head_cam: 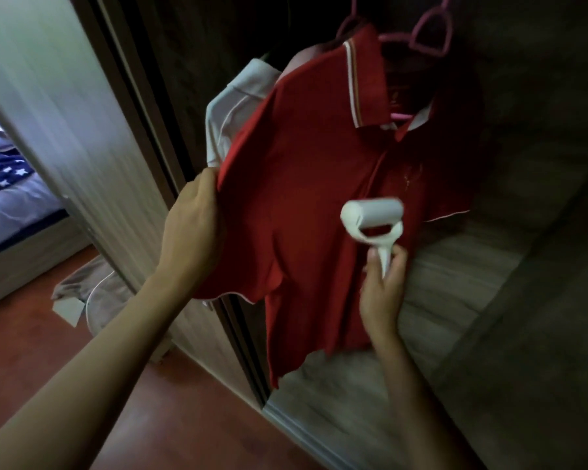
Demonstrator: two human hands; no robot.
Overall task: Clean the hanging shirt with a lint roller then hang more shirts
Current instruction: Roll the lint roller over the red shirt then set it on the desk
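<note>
Left hand [192, 218]: grips the sleeve edge of the red polo shirt [313, 184], pulling it taut.
Shirt: hangs on a pink hanger [421, 32] in the wardrobe.
Right hand [382, 286]: pinches the handle of the white lint roller [372, 217], its drum against the shirt front.

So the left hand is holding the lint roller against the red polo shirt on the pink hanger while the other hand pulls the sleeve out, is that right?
Not quite: the hands are swapped. In the head view the right hand holds the lint roller against the red polo shirt on the pink hanger, while the left hand pulls the sleeve out.
</note>
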